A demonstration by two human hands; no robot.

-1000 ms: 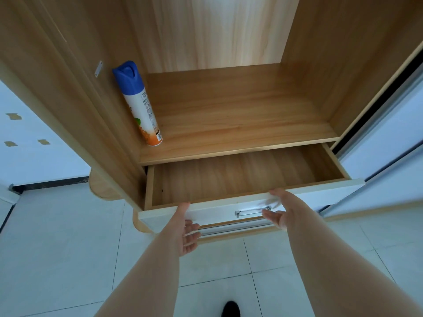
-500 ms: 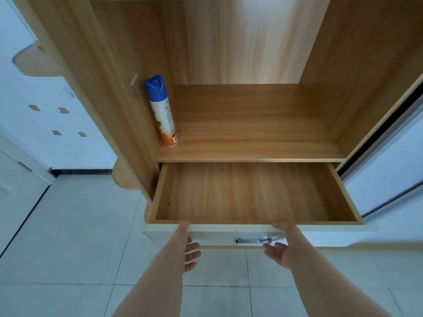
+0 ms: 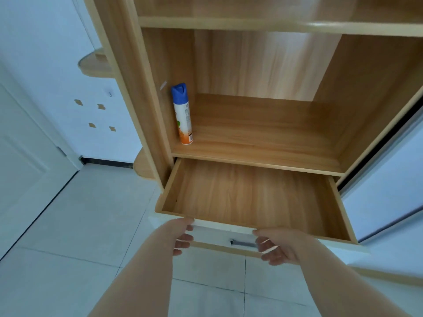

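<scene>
The drawer handle (image 3: pixel 242 243) vanishes at its 3 o'clock end behind the right hand (image 3: pixel 282 245). The spray can (image 3: pixel 183 115) label is too small to read (and blurred). The cabinet (image 3: pixel 142 110) is cut off at 12 o'clock.

The drawer (image 3: pixel 251 197) interior showed wood-grain laminate, smooth, with a low satin sheen. Its front panel (image 3: pixel 219 234) was white, smooth and semi-gloss, with a wood-toned strip along the lower edge. The handle (image 3: pixel 242 243) appeared to be metal, dull grey. The shelf (image 3: pixel 263 133) and cabinet side (image 3: pixel 137 88) carried the same wood-grain finish, the shelf faintly reflective. The spray can (image 3: pixel 184 120) had a glossy printed body and a blue cap (image 3: pixel 179 92) that looked plastic. The floor (image 3: pixel 80 225) was pale tile, smooth and glossy.
</scene>
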